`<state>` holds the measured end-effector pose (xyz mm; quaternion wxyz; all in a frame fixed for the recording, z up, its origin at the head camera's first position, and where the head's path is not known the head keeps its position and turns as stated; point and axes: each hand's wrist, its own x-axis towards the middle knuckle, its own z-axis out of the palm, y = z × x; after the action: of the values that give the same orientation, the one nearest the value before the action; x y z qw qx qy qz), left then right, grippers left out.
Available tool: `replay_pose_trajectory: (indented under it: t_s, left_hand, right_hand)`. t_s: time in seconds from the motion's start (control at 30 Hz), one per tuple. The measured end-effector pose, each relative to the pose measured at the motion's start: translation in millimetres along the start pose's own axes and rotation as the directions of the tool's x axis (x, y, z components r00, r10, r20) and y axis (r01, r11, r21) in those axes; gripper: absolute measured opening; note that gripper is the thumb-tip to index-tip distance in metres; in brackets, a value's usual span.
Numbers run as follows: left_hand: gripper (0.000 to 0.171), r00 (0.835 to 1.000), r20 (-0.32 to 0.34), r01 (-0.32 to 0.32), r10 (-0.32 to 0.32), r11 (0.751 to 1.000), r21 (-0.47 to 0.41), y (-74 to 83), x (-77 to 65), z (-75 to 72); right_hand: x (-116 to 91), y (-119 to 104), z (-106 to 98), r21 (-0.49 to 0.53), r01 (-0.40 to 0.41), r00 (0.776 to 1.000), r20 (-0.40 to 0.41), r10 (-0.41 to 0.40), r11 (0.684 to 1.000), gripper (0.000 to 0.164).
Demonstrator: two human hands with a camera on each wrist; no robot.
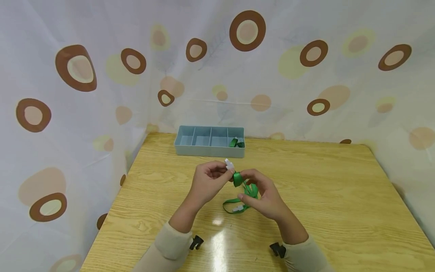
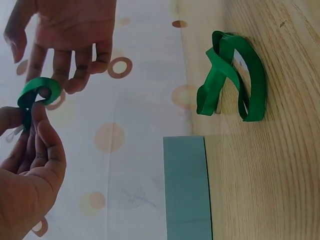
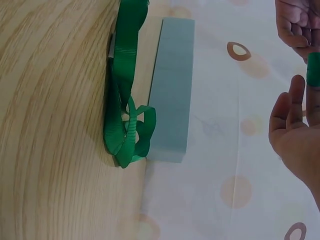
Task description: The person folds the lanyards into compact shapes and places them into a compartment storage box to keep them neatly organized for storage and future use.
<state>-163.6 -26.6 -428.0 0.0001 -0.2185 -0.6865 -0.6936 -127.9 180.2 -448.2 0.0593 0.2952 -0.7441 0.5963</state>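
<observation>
My left hand (image 1: pixel 210 181) pinches a green ribbon strap (image 1: pixel 238 179) between thumb and fingers. A white plastic clip (image 1: pixel 229 164) sticks out at its upper end. The strap forms a small ring (image 2: pixel 50 91) around a fingertip of my right hand (image 1: pixel 266 194). That hand's fingers are mostly straight and its thumb stands apart, as the right hand (image 2: pixel 75 35) shows in the left wrist view. Below the hands, another length of green ribbon (image 1: pixel 252 190) lies loosely looped on the table, with a white clip (image 1: pixel 238 208) at its near side.
A blue-grey tray (image 1: pixel 209 152) with a row of compartments stands at the back of the wooden table (image 1: pixel 323 189). Its rightmost compartment holds green ribbon pieces (image 1: pixel 233 142). A patterned curtain (image 1: pixel 210 79) hangs behind and on both sides. Black buckles (image 1: pixel 196 242) hang at both sleeves.
</observation>
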Motion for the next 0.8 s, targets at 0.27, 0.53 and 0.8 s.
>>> replay_pose_trajectory:
  t_s: [0.27, 0.53, 0.8]
  left_hand:
    - [0.015, 0.999, 0.032, 0.043, -0.044, 0.998, 0.034, -0.4, -1.2, 0.4]
    - [0.014, 0.996, 0.05, 0.074, -0.078, 0.993, 0.087, -2.7, -3.1, -0.2]
    - [0.009, 0.984, 0.142, 0.085, -0.103, 0.988, 0.129, -3.6, -5.7, -0.4]
  right_hand:
    - [-0.1, 1.7, 1.3, -0.056, -0.054, 0.999, 0.001, 0.055, 0.997, 0.044]
    - [-0.2, 4.8, 2.3, -0.096, -0.091, 0.996, 0.012, 0.093, 0.991, 0.04]
    - [-1.8, 6.5, 2.1, -0.107, -0.098, 0.994, 0.044, 0.103, 0.989, 0.026]
